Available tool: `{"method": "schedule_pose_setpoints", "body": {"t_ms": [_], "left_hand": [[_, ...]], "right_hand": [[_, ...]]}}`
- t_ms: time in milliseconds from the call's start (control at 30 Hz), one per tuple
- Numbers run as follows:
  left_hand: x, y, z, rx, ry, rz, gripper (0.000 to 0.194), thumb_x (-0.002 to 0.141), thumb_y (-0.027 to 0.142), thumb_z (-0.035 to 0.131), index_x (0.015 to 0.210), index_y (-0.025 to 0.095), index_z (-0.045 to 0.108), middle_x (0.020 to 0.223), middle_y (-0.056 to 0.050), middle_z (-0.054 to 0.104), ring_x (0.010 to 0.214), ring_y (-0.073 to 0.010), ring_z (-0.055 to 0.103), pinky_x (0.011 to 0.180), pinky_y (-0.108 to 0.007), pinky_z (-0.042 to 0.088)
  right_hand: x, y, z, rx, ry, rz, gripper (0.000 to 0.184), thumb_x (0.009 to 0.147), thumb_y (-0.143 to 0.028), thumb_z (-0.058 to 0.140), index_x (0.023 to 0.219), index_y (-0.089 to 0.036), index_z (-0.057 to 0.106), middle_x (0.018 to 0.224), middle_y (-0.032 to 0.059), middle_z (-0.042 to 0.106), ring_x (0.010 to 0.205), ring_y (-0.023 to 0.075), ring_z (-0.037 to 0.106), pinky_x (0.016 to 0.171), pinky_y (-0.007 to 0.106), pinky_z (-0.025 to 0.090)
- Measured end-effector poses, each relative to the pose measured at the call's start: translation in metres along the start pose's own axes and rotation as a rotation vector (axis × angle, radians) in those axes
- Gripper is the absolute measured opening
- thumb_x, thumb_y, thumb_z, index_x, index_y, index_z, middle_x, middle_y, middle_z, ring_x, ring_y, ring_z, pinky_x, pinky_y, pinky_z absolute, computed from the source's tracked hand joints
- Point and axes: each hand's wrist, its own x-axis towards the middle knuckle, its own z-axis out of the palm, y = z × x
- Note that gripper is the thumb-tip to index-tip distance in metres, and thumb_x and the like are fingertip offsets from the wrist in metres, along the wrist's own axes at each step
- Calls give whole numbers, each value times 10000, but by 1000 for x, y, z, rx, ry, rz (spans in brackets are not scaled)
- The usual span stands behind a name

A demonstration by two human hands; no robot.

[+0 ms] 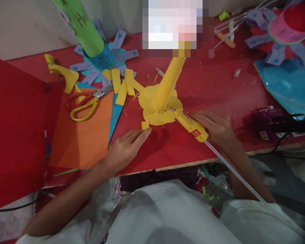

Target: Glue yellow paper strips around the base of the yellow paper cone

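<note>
Right hand [215,126] curled around a glue gun [190,125], nozzle [172,109] beside the yellow paper tube [167,84]

By the narrowed left hand [125,145], a yellow square [145,125] is held near the tube; leftward, scissors [98,95] are laid across orange paper [91,142], rightward a purple device [263,119] is set; the red table [205,91] is backed by a pale wall [27,27].

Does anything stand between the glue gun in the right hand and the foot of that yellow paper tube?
Nothing visible does. The glue gun in the right hand has its nozzle close to the foot of the yellow paper tube. The left hand, at a small yellow paper square, is off to the left.
</note>
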Motion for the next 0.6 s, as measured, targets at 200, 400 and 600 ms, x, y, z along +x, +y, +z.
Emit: {"method": "schedule_pose_setpoints", "body": {"t_ms": [200, 400, 600], "left_hand": [[5, -6, 0, -96, -6, -113, 413, 1056, 74, 488, 1417, 215, 630, 1212, -70, 816, 1082, -185, 806, 951, -286, 654], [11, -14, 8, -223, 54, -229, 302, 1061, 170, 572, 1349, 214, 651, 1215, -57, 826, 1063, -180, 817, 958, -269, 647], [16, -15, 7, -389, -35, -300, 377, 1025, 126, 545, 1374, 218, 653, 1277, -68, 799, 1159, -192, 784, 1023, -304, 624]], "right_hand": [[2, -1, -1, -20, 2, -33, 210, 1022, -152, 628, 1228, -183, 654, 1096, 120, 810, 892, 234, 764, 720, 321, 536], [1, 1, 1, -9, 6, -40, 237, 1003, -135, 646, 1233, -187, 656, 1092, 113, 811, 892, 232, 763, 715, 312, 524], [1, 2, 2, -15, 15, -44, 211, 1010, -139, 645, 1218, -171, 667, 1083, 118, 814, 880, 226, 769, 698, 308, 515]]}}
